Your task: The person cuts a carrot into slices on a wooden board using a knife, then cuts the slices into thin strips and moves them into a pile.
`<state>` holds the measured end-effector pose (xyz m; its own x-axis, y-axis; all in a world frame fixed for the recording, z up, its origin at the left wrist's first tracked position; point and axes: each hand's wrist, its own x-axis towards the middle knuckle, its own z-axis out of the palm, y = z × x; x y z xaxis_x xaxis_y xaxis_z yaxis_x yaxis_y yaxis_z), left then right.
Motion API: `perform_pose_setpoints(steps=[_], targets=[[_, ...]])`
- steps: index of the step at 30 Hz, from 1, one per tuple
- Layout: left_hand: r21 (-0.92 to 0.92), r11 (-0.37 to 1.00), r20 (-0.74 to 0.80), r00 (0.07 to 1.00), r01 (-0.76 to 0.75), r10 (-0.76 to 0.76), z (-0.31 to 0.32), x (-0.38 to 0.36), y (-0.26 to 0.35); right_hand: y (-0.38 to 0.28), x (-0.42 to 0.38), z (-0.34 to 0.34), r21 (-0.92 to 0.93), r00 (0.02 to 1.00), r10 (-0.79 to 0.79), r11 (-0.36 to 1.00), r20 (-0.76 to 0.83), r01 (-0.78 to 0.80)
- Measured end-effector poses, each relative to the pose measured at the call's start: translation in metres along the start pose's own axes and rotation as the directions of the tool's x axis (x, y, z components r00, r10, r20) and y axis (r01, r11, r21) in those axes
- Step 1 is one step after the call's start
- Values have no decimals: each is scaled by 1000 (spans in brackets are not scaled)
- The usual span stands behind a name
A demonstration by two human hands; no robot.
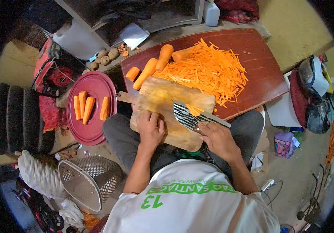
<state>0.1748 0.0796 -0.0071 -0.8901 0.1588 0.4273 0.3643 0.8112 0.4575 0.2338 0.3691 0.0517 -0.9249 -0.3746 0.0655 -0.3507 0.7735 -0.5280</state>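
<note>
My right hand (216,139) grips a cleaver (186,116) with a black-and-white patterned blade. Several carrot sticks (194,110) lie on the blade, which is over the right part of a wooden cutting board (174,93). My left hand (151,125) rests on the board's left part, its fingers curled in and nothing visible in them. The board lies across my lap against a red-brown table. Beyond it is a large heap of cut carrot sticks (211,72). Whole peeled carrots (146,73) lie left of the heap.
The red-brown table (258,50) is in front. At the left, a round dark red lid (97,87) holds several peeled carrot pieces (88,110). Brown root vegetables (104,59) lie behind it. A plastic basket (68,171) lies on its side at lower left.
</note>
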Motion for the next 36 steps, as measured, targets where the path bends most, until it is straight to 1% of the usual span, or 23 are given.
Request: perform_pose_setpoints(steps=[3,5,6,9,10,11,13,16,18,19,20,21,22,23,25,26,28,29,32,34,36], targets=[[13,1000,16,1000,12,-12,-5,2,5,-1,-2,7,6,999,34,999,26,-34],[-27,999,11,1000,-18,19,-6,4,12,2,-3,6,6,997,55,998,46,-56],[-50,998,10,999,-32,33,-7,5,16,1,-4,5,-23,998,48,999,42,-47],[-261,959,47,991,-110,126,1,18,38,-4,-5,0,-92,999,27,995,34,-24],[-232,957,100,974,-177,204,-6,28,49,-5,-5,0,-101,999,26,995,30,-23],[-210,954,130,961,-212,242,-1,36,54,-6,-5,0,-111,999,24,994,25,-21],[-247,945,212,940,-214,269,2,51,63,-11,-4,-2,-107,1000,5,994,-2,-6],[-242,939,314,896,-244,313,11,68,61,-8,-4,-12,-140,999,4,990,-46,-11],[-237,897,264,864,-373,429,19,90,68,1,-2,-21,-175,996,-6,985,-88,-10],[-231,872,241,843,-431,481,19,105,74,11,2,-26,-243,999,26,969,-38,-35],[-241,863,269,824,-444,499,19,122,83,19,6,-34,-255,997,19,966,-70,-37],[-250,835,247,802,-490,544,27,139,88,26,11,-43,-266,995,11,963,-103,-39],[-257,804,224,777,-536,589,36,157,93,28,18,-54,-288,980,-14,957,-200,-45],[-263,771,198,749,-581,632,44,173,99,34,22,-65,-300,970,-29,953,-241,-46],[-274,722,158,710,-636,686,60,198,112,48,27,-78,-307,939,-61,951,-339,-49],[-279,695,138,688,-663,712,67,207,119,54,27,-82,-300,940,-33,951,-338,-74],[-266,700,155,687,-663,710,79,216,130,65,24,-88,-280,942,27,951,-335,-127],[-259,703,167,686,-663,708,84,220,133,70,23,-89,-287,941,32,948,-337,-135],[-263,679,234,637,-685,734,94,229,141,79,18,-85,-281,939,38,949,-342,-141],[-192,684,258,637,-703,727,100,233,144,83,18,-81,-257,936,21,959,-352,-118],[-126,693,269,648,-710,713,102,235,144,80,16,-80,-225,944,67,964,-322,-145]])
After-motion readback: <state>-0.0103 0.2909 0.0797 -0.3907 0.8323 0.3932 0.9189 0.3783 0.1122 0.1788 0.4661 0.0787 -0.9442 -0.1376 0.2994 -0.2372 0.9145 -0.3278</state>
